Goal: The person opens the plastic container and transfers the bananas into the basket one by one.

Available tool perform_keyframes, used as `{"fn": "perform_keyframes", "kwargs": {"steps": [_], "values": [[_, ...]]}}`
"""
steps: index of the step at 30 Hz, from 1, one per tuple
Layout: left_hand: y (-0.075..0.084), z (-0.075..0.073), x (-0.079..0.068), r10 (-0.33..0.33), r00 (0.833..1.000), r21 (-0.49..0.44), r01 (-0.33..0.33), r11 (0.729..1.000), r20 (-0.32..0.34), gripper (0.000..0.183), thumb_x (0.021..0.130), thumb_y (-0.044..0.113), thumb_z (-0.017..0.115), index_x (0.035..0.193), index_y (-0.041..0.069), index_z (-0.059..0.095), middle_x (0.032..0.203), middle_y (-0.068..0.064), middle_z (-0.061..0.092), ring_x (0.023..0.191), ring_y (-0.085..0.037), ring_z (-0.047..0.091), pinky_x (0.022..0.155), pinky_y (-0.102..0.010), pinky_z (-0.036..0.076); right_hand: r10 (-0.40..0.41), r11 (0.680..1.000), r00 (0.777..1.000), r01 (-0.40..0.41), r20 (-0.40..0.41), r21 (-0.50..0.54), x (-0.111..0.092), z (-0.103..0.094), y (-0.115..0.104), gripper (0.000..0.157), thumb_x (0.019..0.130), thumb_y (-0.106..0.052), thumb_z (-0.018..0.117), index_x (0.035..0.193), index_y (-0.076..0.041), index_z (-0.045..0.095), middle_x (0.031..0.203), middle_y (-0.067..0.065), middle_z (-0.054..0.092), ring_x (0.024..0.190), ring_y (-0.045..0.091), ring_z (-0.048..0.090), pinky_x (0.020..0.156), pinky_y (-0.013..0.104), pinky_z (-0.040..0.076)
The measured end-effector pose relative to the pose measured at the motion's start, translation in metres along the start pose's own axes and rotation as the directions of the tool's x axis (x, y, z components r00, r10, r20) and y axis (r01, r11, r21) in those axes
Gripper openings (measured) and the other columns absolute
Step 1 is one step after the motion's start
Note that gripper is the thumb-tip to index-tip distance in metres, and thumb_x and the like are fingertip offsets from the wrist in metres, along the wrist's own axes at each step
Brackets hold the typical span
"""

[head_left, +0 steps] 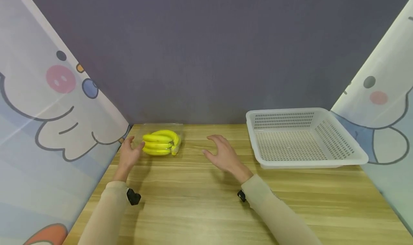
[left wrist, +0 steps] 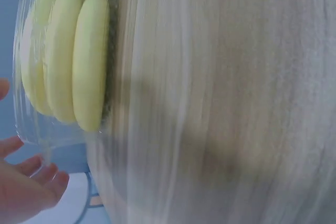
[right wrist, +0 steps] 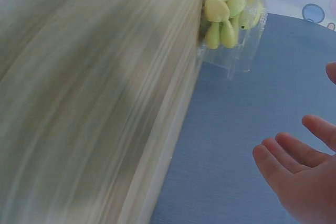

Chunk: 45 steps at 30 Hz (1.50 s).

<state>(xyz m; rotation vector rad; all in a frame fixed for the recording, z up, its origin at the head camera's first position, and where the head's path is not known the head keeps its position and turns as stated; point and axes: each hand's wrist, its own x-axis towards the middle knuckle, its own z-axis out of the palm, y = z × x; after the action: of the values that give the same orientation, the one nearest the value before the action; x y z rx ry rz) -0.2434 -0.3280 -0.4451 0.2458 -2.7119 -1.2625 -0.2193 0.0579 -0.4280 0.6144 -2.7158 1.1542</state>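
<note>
A clear plastic box (head_left: 162, 124) stands at the back left of the table with yellow bananas (head_left: 158, 143) inside; the left wrist view shows the bananas (left wrist: 63, 56) through its transparent wall. My left hand (head_left: 129, 154) is at the box's left end, thumb and fingers spread apart, fingertips right at the plastic in the left wrist view. To the right of the box my right hand (head_left: 223, 154) hovers over the table, its fingers loosely bent and holding nothing. In the right wrist view, that hand (right wrist: 302, 166) shows its palm, well apart from the box.
A white perforated plastic basket (head_left: 308, 163) stands at the back right of the wooden table (head_left: 187, 202). Behind the table rises a dark grey panel (head_left: 206, 58). Cartoon-printed panels (head_left: 25, 144) close off both sides.
</note>
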Motion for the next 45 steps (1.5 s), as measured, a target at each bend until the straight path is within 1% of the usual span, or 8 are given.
{"fn": "perform_keyframes", "kwargs": {"steps": [4, 9, 14, 20, 25, 34, 38, 45], "values": [[-0.006, -0.001, 0.001, -0.021, 0.997, -0.101, 0.028, 0.995, 0.070, 0.084, 0.105, 0.045, 0.051, 0.161, -0.002, 0.009, 0.163, -0.030, 0.012, 0.147, -0.052, 0.017, 0.114, -0.065, 0.025, 0.018, 1.000, 1.000, -0.018, 0.008, 0.011, 0.002, 0.003, 0.003, 0.062, 0.097, -0.042, 0.065, 0.147, -0.008, 0.051, 0.151, 0.013, 0.048, 0.139, 0.033, 0.044, 0.115, 0.050, 0.034], [-0.013, -0.003, -0.001, -0.073, 0.983, -0.199, 0.107, 0.974, 0.168, 0.088, 0.105, 0.047, 0.052, 0.163, 0.005, 0.001, 0.167, -0.025, -0.002, 0.150, -0.049, 0.009, 0.116, -0.066, 0.021, 0.035, 0.999, 0.999, -0.036, 0.021, 0.028, 0.003, 0.010, 0.005, 0.062, 0.096, -0.041, 0.066, 0.147, -0.008, 0.051, 0.151, 0.012, 0.049, 0.139, 0.033, 0.045, 0.114, 0.050, 0.035], [-0.020, -0.004, 0.001, -0.093, 0.972, -0.265, 0.150, 0.953, 0.215, 0.093, 0.103, 0.050, 0.054, 0.164, 0.011, -0.005, 0.168, -0.023, -0.006, 0.149, -0.048, 0.015, 0.117, -0.065, 0.018, 0.046, 0.998, 0.998, -0.048, 0.037, 0.047, 0.007, 0.013, 0.005, 0.061, 0.097, -0.042, 0.066, 0.148, -0.010, 0.051, 0.151, 0.011, 0.049, 0.139, 0.032, 0.045, 0.114, 0.048, 0.035], [-0.027, -0.005, 0.007, -0.065, 0.970, -0.347, 0.147, 0.926, 0.236, 0.097, 0.102, 0.048, 0.058, 0.163, 0.013, -0.009, 0.167, -0.025, -0.001, 0.150, -0.045, 0.017, 0.119, -0.059, 0.021, 0.052, 0.996, 0.997, -0.056, 0.056, 0.071, 0.013, 0.017, 0.006, 0.063, 0.098, -0.044, 0.064, 0.150, -0.010, 0.049, 0.151, 0.010, 0.049, 0.140, 0.031, 0.045, 0.114, 0.048, 0.035], [-0.028, -0.005, 0.006, -0.070, 0.968, -0.373, 0.159, 0.914, 0.242, 0.099, 0.101, 0.047, 0.059, 0.163, 0.013, -0.010, 0.166, -0.027, 0.003, 0.150, -0.044, 0.019, 0.120, -0.056, 0.020, 0.052, 0.994, 0.995, -0.060, 0.082, 0.090, 0.016, 0.023, 0.008, 0.064, 0.099, -0.044, 0.062, 0.150, -0.008, 0.047, 0.152, 0.011, 0.048, 0.140, 0.032, 0.044, 0.114, 0.049, 0.035], [-0.026, 0.000, 0.007, -0.044, 0.974, -0.393, 0.131, 0.910, 0.222, 0.093, 0.103, 0.040, 0.059, 0.163, 0.011, -0.006, 0.162, -0.029, 0.016, 0.144, -0.042, 0.028, 0.119, -0.055, 0.024, 0.097, 0.957, 0.990, -0.120, 0.099, 0.264, 0.017, 0.030, 0.005, 0.062, 0.099, -0.042, 0.064, 0.149, -0.010, 0.048, 0.147, 0.012, 0.051, 0.131, 0.035, 0.052, 0.106, 0.050, 0.044], [-0.024, 0.005, 0.008, -0.043, 0.975, -0.399, 0.130, 0.908, 0.219, 0.091, 0.104, 0.037, 0.059, 0.163, 0.010, -0.004, 0.160, -0.029, 0.021, 0.141, -0.043, 0.032, 0.118, -0.055, 0.026, 0.120, 0.949, 0.987, -0.145, 0.102, 0.281, 0.018, 0.036, 0.006, 0.062, 0.099, -0.041, 0.065, 0.149, -0.009, 0.048, 0.147, 0.012, 0.052, 0.131, 0.035, 0.051, 0.106, 0.050, 0.045], [-0.014, 0.007, 0.005, -0.050, 0.971, -0.352, 0.132, 0.927, 0.233, 0.094, 0.102, 0.043, 0.061, 0.164, 0.012, -0.003, 0.162, -0.029, 0.019, 0.143, -0.046, 0.032, 0.118, -0.058, 0.025, 0.137, 0.928, 0.985, -0.163, 0.101, 0.334, 0.022, 0.043, 0.007, 0.060, 0.099, -0.039, 0.065, 0.148, -0.009, 0.049, 0.147, 0.017, 0.052, 0.132, 0.035, 0.051, 0.105, 0.051, 0.045]]}}
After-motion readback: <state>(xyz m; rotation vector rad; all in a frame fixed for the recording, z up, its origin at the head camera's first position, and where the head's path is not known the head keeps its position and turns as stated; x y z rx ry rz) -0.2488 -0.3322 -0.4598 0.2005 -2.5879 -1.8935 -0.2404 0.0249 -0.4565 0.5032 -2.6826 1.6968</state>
